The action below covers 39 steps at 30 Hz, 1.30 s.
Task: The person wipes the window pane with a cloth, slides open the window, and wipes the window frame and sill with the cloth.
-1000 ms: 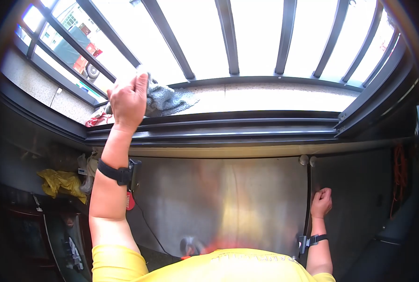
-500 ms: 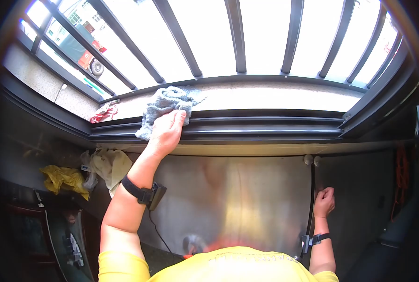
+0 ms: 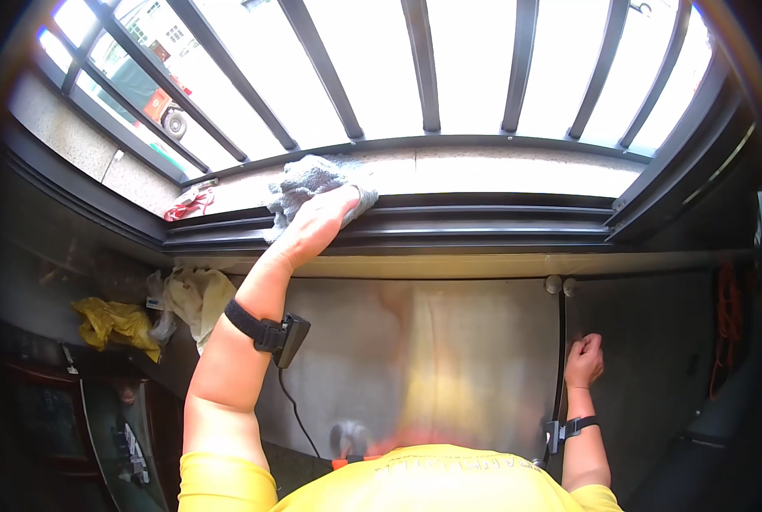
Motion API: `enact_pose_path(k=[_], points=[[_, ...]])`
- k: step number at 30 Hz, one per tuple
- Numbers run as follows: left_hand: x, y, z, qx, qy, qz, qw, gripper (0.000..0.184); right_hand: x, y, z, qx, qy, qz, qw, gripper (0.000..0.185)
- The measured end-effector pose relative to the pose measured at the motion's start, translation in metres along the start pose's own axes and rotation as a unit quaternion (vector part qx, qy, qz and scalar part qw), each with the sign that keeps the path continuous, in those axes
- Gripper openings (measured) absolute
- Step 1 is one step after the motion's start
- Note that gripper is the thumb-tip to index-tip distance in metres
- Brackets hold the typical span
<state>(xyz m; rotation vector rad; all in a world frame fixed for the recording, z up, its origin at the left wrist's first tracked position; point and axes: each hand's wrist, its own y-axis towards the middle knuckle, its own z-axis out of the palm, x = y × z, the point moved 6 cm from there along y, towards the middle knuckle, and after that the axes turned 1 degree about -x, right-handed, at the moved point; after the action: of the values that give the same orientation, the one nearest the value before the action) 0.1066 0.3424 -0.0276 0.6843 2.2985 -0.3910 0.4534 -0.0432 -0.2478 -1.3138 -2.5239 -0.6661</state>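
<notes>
My left hand [image 3: 317, 224] is closed on a bunched grey-blue cloth [image 3: 306, 177] at the window's bottom frame. Part of the cloth spreads over the pale sill, and part lies over the dark window track [image 3: 483, 220]. A fold of it wraps round my fingers, hiding the tips. Lower at the right, my right hand [image 3: 584, 363] is curled into a fist beside the seam between two metal surfaces, with nothing visible in it. Whether it presses on the surface I cannot tell.
Dark metal bars [image 3: 423, 68] cross the window above the sill. A red cord [image 3: 191, 205] lies at the sill's left end. Below the window is a shiny metal panel [image 3: 475, 341]. Yellow [image 3: 112, 326] and pale bags [image 3: 197, 294] sit at left; an orange cable [image 3: 726, 316] hangs at right.
My left hand has slid a little to the right along the track, turning at the wrist, and the cloth has shifted with it. My right hand remains a fist in nearly the same place.
</notes>
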Motion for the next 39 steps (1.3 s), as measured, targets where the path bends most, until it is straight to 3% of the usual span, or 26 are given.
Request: enact_pose_path(k=[4,6,7,9,13,14,16,19,20,22,24,26,28,30,32,34,36,38,39], points=[[0.0,0.001,0.01,0.04,0.033,0.031,0.998,0.039,0.002,-0.001,-0.002,-0.013,0.003,-0.009,1.0,0.009],[-0.01,-0.005,0.019,0.025,0.236,0.054,0.97,0.049,0.007,-0.001,-0.007,-0.034,-0.004,-0.036,0.999,0.007],[-0.01,-0.008,0.022,0.02,0.255,0.052,0.965,0.051,0.011,0.003,-0.011,-0.041,-0.006,-0.041,0.998,0.007],[-0.008,-0.005,0.022,0.001,0.252,0.074,0.965,0.051,0.059,0.014,-0.036,0.039,0.252,0.004,0.967,0.001],[-0.006,-0.006,0.028,-0.017,0.289,0.07,0.955,0.051,0.282,0.044,-0.141,0.094,0.363,-0.385,0.843,0.023],[-0.006,-0.006,0.029,-0.02,0.285,0.075,0.955,0.051,0.32,0.046,-0.14,0.148,0.333,-0.438,0.822,0.032],[-0.005,-0.008,0.029,-0.03,0.282,0.084,0.955,0.05,0.38,0.047,-0.113,0.16,0.246,-0.501,0.814,0.042],[-0.01,-0.01,0.027,-0.01,0.271,0.073,0.96,0.05,0.435,0.044,-0.053,0.273,0.133,-0.528,0.793,0.049],[-0.004,-0.008,0.029,-0.012,0.283,0.083,0.955,0.05,0.441,0.043,-0.033,0.196,0.105,-0.558,0.799,0.046],[-0.008,-0.012,0.025,-0.023,0.254,0.099,0.962,0.049,0.456,0.049,-0.034,0.255,0.065,-0.524,0.81,0.042],[-0.005,-0.014,0.023,-0.012,0.231,0.121,0.965,0.049,0.453,0.051,-0.029,0.233,0.07,-0.534,0.81,0.037],[-0.002,-0.017,0.019,-0.007,0.22,0.127,0.967,0.049,0.448,0.051,-0.034,0.121,0.109,-0.589,0.792,0.034],[-0.001,-0.019,0.015,0.008,0.157,0.133,0.979,0.05,0.445,0.054,-0.036,0.13,0.119,-0.569,0.803,0.029],[0.011,-0.016,0.008,-0.034,0.055,0.054,0.996,0.043,0.436,0.057,-0.031,0.135,0.057,-0.592,0.793,0.019],[0.006,-0.018,0.007,-0.045,0.086,0.054,0.994,0.036,0.434,0.06,-0.038,0.121,0.025,-0.592,0.796,0.017],[-0.014,-0.024,0.008,-0.081,0.177,0.117,0.974,0.032,0.43,0.063,-0.044,0.109,-0.006,-0.595,0.796,0.016],[-0.009,-0.024,0.005,-0.119,0.199,0.133,0.964,0.029,0.425,0.068,-0.042,0.169,-0.032,-0.569,0.804,0.015],[0.001,-0.025,-0.01,-0.187,0.319,0.122,0.921,0.031,0.43,0.063,-0.033,0.254,-0.075,-0.539,0.8,0.014],[0.004,-0.023,-0.009,-0.165,0.33,0.128,0.92,0.036,0.434,0.061,-0.029,0.251,-0.065,-0.549,0.794,0.018]])
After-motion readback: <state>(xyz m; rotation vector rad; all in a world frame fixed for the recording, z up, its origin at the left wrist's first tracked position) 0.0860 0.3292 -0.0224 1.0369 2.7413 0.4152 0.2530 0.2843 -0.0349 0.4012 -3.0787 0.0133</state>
